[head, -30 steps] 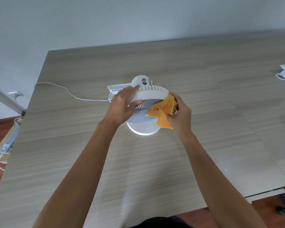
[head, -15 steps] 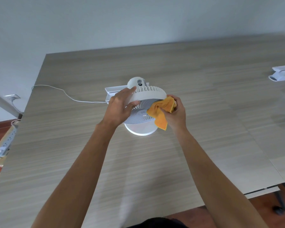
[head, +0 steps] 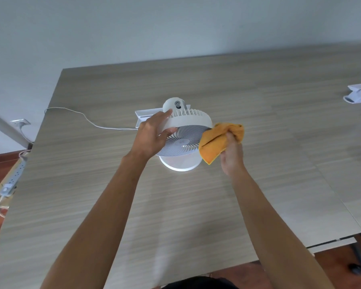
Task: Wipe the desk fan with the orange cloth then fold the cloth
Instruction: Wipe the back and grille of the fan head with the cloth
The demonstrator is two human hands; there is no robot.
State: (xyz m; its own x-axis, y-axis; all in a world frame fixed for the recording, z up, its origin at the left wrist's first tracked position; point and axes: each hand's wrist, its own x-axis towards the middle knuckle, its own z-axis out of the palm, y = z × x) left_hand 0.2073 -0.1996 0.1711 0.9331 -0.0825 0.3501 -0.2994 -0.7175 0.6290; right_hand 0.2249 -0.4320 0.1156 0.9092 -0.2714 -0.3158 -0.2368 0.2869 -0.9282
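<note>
On the wooden desk (head: pixel 258 101) we see one white desk fan (head: pixel 186 130), our left hand (head: pixel 150 138) gripping its housing. Our right hand (head: pixel 231 157) pinches one bunched orange cloth (head: pixel 215 142) at the grille's right edge.

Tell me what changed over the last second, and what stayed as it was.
The right hand slid the orange cloth off the front grille to the right edge of the desk fan; the cloth now overlaps only the rim there and hangs beside it. Nothing was let go or newly grasped. The left hand still grips the fan's left rim, the fan head stays tilted on its base, and the white cable lies as before.
</note>
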